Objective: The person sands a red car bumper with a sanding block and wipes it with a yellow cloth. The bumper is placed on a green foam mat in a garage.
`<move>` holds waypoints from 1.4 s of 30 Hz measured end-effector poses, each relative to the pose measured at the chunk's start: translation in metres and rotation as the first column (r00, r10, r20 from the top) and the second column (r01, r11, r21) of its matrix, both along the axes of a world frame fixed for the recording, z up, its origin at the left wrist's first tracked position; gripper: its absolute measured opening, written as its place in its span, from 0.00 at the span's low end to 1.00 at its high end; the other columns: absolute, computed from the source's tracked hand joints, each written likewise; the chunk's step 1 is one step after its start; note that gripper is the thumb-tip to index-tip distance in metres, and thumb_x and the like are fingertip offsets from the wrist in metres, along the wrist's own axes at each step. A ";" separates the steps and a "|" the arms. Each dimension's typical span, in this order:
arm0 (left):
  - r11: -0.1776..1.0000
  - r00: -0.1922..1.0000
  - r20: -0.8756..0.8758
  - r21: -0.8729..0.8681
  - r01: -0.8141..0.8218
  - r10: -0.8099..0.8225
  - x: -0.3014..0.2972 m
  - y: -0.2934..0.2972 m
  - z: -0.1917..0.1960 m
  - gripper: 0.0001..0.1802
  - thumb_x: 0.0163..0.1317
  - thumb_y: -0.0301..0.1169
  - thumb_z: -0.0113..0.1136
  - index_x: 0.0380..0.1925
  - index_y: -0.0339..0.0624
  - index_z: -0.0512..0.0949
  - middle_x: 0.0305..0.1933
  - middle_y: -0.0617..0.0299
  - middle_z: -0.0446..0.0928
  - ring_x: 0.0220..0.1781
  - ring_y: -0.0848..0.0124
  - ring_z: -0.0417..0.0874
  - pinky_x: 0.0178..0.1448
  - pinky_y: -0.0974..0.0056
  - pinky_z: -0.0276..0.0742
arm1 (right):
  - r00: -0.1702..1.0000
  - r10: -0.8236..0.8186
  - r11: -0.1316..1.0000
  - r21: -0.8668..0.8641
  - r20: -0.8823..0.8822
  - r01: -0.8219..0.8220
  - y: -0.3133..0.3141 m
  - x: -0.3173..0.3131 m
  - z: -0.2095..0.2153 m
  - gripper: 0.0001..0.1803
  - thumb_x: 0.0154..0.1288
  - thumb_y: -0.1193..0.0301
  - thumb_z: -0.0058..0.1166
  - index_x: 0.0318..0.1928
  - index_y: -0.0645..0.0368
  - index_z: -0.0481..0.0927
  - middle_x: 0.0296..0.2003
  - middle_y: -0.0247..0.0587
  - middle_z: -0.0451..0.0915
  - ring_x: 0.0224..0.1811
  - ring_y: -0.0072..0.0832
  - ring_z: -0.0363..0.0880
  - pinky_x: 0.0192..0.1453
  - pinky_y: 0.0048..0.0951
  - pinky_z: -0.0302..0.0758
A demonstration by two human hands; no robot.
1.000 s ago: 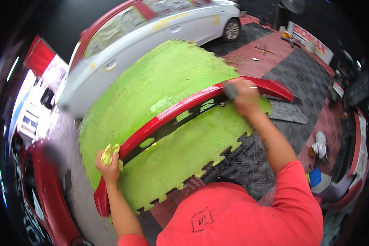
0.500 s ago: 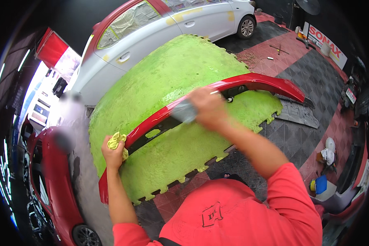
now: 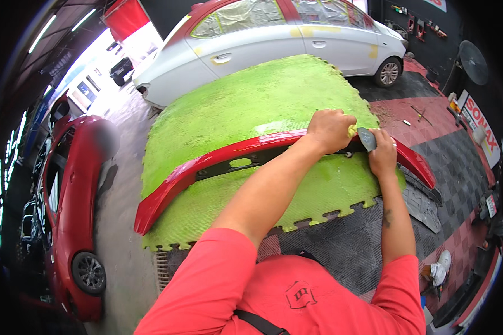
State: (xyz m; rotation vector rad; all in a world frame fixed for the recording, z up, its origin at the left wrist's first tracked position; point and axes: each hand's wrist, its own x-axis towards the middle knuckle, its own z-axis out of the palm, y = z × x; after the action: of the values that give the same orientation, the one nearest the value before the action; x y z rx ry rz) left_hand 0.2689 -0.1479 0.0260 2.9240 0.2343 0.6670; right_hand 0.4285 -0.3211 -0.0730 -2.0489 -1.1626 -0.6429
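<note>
A long curved red car trim panel [image 3: 223, 152], seemingly part of a bumper, lies across a table covered with green interlocking foam mat [image 3: 235, 109]. My left hand [image 3: 330, 131] is closed round a crumpled yellow cloth [image 3: 352, 130], of which only a bit shows, over the panel's right half. Just right of it, my right hand [image 3: 383, 152] grips a thin grey sanding pad or sheet [image 3: 366, 139] against the panel; its exact kind is unclear. The two hands are close together. Under the red face, the panel's black inner side shows cut-out openings.
Beyond the table stands a white-and-red car [image 3: 251, 47] with masked windows. A red car [image 3: 78, 195] is parked at left. At right, a dark flat part [image 3: 422, 209] juts out near the table's edge above the tiled floor [image 3: 447, 167]. A sign board [image 3: 478, 128] leans at far right.
My left hand has left the panel's left end and moved right with the yellow cloth, beside my right hand. My right hand has shifted right along the panel with the grey pad.
</note>
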 end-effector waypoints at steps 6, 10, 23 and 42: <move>0.953 0.957 0.001 -0.088 -0.290 0.292 -0.114 0.094 0.004 0.13 0.65 0.43 0.70 0.40 0.48 0.90 0.33 0.50 0.91 0.36 0.53 0.94 0.45 0.51 0.90 | 1.000 0.006 1.000 -0.021 0.006 -0.005 0.005 -0.001 -0.006 0.23 0.64 0.80 0.54 0.58 0.54 0.88 0.54 0.49 0.87 0.61 0.56 0.84 0.68 0.53 0.77; 0.884 0.885 0.003 -0.058 -0.464 0.465 -0.260 0.149 -0.004 0.14 0.65 0.43 0.72 0.37 0.44 0.89 0.32 0.47 0.89 0.34 0.50 0.91 0.44 0.45 0.84 | 1.000 -0.025 1.000 -0.009 0.017 0.025 0.009 -0.002 -0.005 0.24 0.63 0.81 0.55 0.59 0.54 0.88 0.54 0.48 0.88 0.61 0.56 0.84 0.69 0.54 0.77; 0.835 0.823 -0.244 -0.084 -0.544 0.512 -0.512 0.165 -0.001 0.46 0.49 0.58 0.87 0.66 0.52 0.82 0.65 0.48 0.86 0.65 0.52 0.88 0.72 0.47 0.81 | 0.971 -0.231 0.972 -0.023 0.064 0.233 0.050 -0.071 -0.014 0.32 0.65 0.83 0.51 0.70 0.56 0.84 0.71 0.52 0.84 0.79 0.50 0.76 0.85 0.49 0.70; 0.797 0.844 -0.459 -0.381 -0.468 0.276 -0.489 0.224 -0.004 0.39 0.43 0.56 0.87 0.59 0.60 0.93 0.55 0.49 0.92 0.58 0.52 0.92 0.65 0.52 0.85 | 0.870 0.448 0.871 -0.323 0.207 -0.371 0.242 -0.432 -0.009 0.34 0.70 0.72 0.55 0.77 0.56 0.79 0.78 0.47 0.79 0.85 0.46 0.70 0.92 0.55 0.55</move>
State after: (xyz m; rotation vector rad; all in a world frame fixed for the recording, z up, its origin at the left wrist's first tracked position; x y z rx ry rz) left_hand -0.2200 0.0763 0.0225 2.4899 0.9137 0.0307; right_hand -0.0037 -0.0788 -0.0820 -1.8671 -1.8859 -0.5876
